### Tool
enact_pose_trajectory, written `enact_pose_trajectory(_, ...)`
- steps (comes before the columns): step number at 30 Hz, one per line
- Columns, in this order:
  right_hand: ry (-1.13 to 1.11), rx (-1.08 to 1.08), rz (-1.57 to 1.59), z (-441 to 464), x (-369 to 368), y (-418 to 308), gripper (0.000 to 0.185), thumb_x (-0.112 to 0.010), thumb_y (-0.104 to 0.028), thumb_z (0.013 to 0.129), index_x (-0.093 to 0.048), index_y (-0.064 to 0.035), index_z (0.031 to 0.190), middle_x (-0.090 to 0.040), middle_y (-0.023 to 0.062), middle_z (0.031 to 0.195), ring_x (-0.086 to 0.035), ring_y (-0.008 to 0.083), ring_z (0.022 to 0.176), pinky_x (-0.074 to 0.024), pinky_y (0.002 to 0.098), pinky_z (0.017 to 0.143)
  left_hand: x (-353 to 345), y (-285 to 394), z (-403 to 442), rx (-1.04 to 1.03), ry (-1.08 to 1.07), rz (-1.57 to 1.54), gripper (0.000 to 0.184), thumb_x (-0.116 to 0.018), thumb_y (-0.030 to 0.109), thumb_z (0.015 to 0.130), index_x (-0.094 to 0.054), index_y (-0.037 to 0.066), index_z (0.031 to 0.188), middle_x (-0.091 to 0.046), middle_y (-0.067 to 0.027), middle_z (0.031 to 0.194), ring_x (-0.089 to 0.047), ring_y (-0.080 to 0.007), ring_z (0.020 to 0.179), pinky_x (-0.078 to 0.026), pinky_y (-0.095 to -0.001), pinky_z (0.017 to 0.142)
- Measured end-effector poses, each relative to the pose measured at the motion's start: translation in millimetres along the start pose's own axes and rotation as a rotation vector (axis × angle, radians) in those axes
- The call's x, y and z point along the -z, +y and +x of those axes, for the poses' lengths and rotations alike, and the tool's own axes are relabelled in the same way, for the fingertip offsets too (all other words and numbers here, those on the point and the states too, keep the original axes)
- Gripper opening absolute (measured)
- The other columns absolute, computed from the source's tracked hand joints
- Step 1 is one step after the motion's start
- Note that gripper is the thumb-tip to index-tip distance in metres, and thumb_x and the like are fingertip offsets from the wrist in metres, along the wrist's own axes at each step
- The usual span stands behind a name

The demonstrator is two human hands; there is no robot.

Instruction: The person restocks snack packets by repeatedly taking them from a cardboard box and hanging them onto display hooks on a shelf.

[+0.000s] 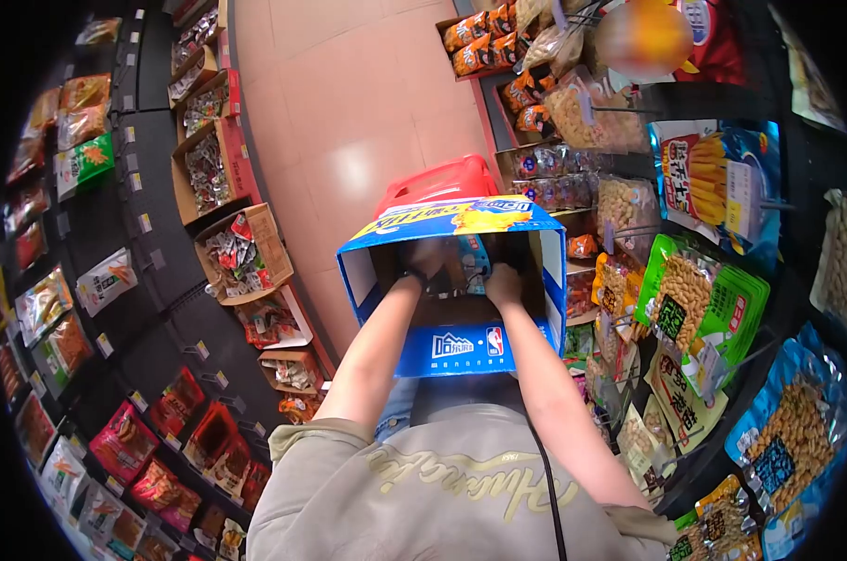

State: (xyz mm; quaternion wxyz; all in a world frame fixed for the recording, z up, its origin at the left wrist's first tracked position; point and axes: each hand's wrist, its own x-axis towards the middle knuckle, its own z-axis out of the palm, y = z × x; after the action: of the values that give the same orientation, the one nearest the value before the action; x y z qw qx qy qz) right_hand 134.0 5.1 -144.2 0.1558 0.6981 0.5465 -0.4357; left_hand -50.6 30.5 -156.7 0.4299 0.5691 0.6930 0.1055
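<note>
Both my arms reach into an open blue cardboard box [414,350] with yellow print, which lies on its side with its opening toward me. Inside it, my left hand [430,258] is dim and blurred, so its fingers cannot be made out. My right hand [504,284] is curled near the box's right inner wall, against the edge of a blue and clear package [473,265]. The back of the box is in shadow.
A red plastic basket or stool [439,184] is behind the box. Shelves of bagged snacks [124,439] line the left, with open cartons [272,245] beside the tiled floor [349,112]. Hanging bags of nuts [704,309] crowd the right.
</note>
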Motion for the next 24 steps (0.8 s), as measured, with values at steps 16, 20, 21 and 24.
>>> enact_pose_trajectory(16, 0.457, 0.631, 0.584, -152, 144, -2, 0.012, -0.059, -0.008, 0.078, -0.052, -0.0017, 0.085, -0.06, 0.0175, 0.078, -0.059, 0.0364, 0.077, -0.0455, 0.0418, 0.068, 118, 146, -102, -0.318, 0.152, -0.183, 0.017, -0.066, 0.011, 0.076, -0.057, 0.004, 0.088, -0.063, -0.0131, 0.078, -0.063, -0.0254, 0.073, -0.048, -0.0318, 0.064)
enact_pose_trajectory(20, 0.774, 0.693, 0.747, -234, 183, 24, 0.009, -0.058, -0.008, 0.083, -0.053, -0.002, 0.087, -0.061, 0.0126, 0.08, -0.061, 0.0254, 0.073, -0.0466, 0.034, 0.066, 144, 239, -124, -0.634, 0.055, -0.228, 0.011, -0.063, 0.003, 0.076, -0.06, 0.001, 0.086, -0.065, -0.0101, 0.085, -0.063, -0.0201, 0.081, -0.048, -0.0289, 0.075)
enact_pose_trajectory(21, 0.778, 0.738, 0.881, -258, 193, 32, 0.014, -0.056, -0.015, 0.087, -0.052, -0.0026, 0.089, -0.062, 0.0132, 0.083, -0.061, 0.0277, 0.074, -0.0465, 0.0331, 0.064, 143, 264, -130, -0.708, 0.04, -0.226, 0.01, -0.062, 0.002, 0.076, -0.06, 0.0, 0.086, -0.066, -0.0096, 0.085, -0.063, -0.0184, 0.082, -0.048, -0.0283, 0.076)
enact_pose_trajectory(24, 0.99, 0.648, 0.989, -315, 210, 63, 0.012, -0.056, -0.012, 0.089, -0.05, -0.002, 0.091, -0.063, 0.009, 0.083, -0.06, 0.0099, 0.074, -0.0449, 0.0236, 0.06, 138, 345, -166, -0.87, -0.049, -0.275, 0.014, -0.063, 0.004, 0.076, -0.059, 0.0, 0.09, -0.061, -0.0077, 0.079, -0.058, -0.0156, 0.074, -0.045, -0.0272, 0.071)
